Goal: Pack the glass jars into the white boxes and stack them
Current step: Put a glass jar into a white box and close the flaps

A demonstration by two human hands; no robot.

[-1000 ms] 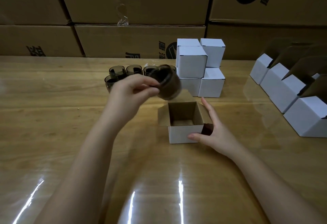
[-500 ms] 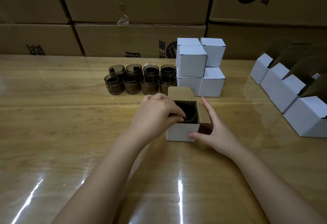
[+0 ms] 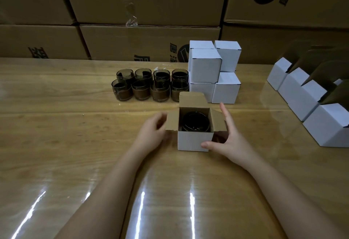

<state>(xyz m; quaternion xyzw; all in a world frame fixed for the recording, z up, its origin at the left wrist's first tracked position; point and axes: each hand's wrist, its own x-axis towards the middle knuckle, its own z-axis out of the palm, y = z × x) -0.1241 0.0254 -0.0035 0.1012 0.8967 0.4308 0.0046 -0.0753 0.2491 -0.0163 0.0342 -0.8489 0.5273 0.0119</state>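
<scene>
Box in work: a small white box [image 3: 194, 141] stands in the middle of the table [image 3: 56, 144], near me. Its top is open, the brown inner flaps spread left, right and far.
Jar: one glass jar [image 3: 195, 123] sits upright inside that box. I look down on its round rim; the glass reads dark and smoky, almost black in the shade of the walls, and it fills most of the space inside.
Left hand: my left hand [image 3: 151, 136] is just beside the left flap, fingers loosely curled and a little apart, gripping nothing that I can see. It is blurred, so I cannot tell if it touches the flap.
Right hand: my right hand [image 3: 226, 140] is spread, thumb pressed on the near white face at the right corner, straight fingers reaching along the right side past the flap.
Spare jars: eight jars [image 3: 151, 87] wait farther back, in two rows of four, each smoky glass with a brown band round its lower part.
Packed boxes: closed white boxes [image 3: 204, 64] are stacked two layers high just right of those jars.
Empty boxes: a row of open white boxes [image 3: 302, 97] runs along the right edge.
Background: big brown cartons [image 3: 147, 38] form a wall behind the table.
</scene>
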